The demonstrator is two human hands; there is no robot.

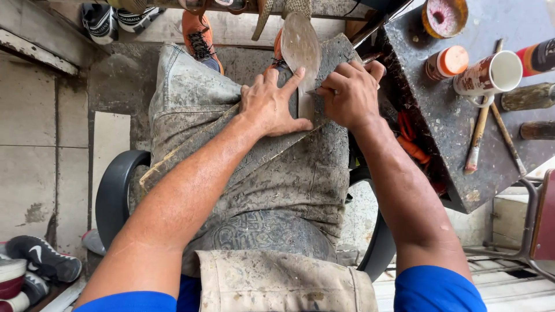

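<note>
A pale, translucent shoe sole lies on a worn wooden board resting across my lap. My left hand presses flat on the sole's near end, fingers spread, index finger pointing along its edge. My right hand is closed around a small blade or tool whose metal tip touches the sole's edge beside my left fingers. Most of the tool is hidden in my fist. My legs are in dirty grey shorts.
To my right stands a stained dark work table with a white mug, an orange-capped jar, a glue tin, brushes and bottles. Shoes lie on the tiled floor at top and bottom left. I sit on a dark chair.
</note>
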